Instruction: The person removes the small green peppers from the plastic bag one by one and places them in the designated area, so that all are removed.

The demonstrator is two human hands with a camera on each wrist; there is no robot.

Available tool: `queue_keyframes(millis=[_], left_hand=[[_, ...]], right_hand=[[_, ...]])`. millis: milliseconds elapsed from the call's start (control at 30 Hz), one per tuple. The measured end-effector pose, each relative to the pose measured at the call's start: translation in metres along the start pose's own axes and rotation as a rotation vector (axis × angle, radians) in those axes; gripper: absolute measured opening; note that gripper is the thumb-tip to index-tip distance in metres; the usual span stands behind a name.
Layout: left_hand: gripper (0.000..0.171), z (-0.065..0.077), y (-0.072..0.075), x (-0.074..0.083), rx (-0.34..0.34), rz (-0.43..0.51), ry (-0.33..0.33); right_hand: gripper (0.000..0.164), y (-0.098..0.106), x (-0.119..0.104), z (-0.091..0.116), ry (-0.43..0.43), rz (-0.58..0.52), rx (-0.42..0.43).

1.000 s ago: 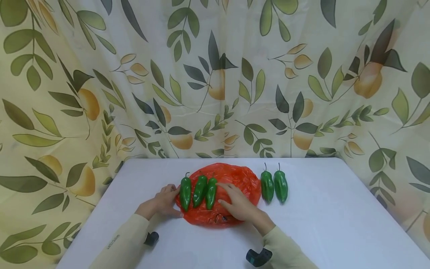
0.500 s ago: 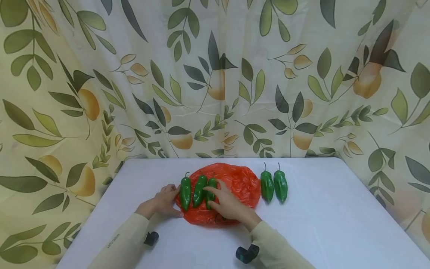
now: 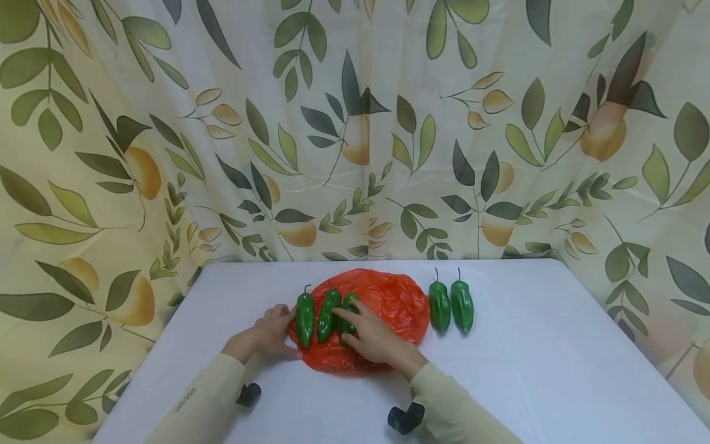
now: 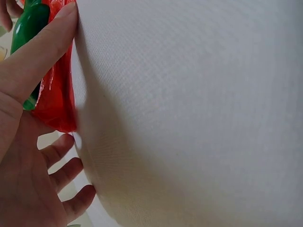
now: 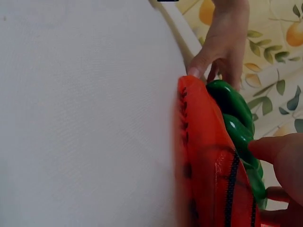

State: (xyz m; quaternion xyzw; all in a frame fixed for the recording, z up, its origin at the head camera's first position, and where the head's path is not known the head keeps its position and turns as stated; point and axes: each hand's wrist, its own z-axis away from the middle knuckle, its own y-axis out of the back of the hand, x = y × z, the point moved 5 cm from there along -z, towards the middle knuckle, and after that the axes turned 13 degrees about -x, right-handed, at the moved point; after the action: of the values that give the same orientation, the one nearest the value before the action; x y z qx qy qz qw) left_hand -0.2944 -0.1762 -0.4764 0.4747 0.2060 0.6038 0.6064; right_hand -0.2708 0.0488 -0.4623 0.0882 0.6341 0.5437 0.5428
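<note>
Three glossy green peppers lie side by side on a crumpled red plastic bag in the head view. My right hand reaches over the right-hand pepper, thumb and fingers curled about it and partly hiding it. Its fingertips come close to the middle pepper. Beside the left pepper, my left hand rests at the bag's left edge. In the left wrist view its thumb lies straight along the bag, the other fingers spread loosely apart.
Two more green peppers lie right of the bag on the white table. A leaf-and-fruit patterned curtain hangs behind the table. Dark strips mark the bag's side in the right wrist view.
My right hand has moved left from beside the right-hand pepper to over it, with the fingers closing about it. The left hand and the peppers have stayed in place.
</note>
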Motion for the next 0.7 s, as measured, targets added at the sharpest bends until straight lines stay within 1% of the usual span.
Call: queue_keyframes(millis=[167,367,500,700], left_hand=[[0.107,0.000,0.000,0.000,-0.003,0.006,0.000],[0.107,0.002,0.001,0.000,-0.008,-0.002,-0.007],[0.106,0.002,0.001,-0.001,-0.001,-0.008,-0.009],[0.108,0.001,0.000,-0.002,0.001,0.003,-0.009]], right_hand=[[0.058,0.002,0.002,0.001,-0.049,-0.006,0.015],[0.052,0.002,0.002,0.001,-0.088,-0.003,0.029],[0.051,0.004,0.003,-0.001,-0.101,-0.029,0.063],[0.044,0.005,0.012,0.000,-0.163,-0.074,0.090]])
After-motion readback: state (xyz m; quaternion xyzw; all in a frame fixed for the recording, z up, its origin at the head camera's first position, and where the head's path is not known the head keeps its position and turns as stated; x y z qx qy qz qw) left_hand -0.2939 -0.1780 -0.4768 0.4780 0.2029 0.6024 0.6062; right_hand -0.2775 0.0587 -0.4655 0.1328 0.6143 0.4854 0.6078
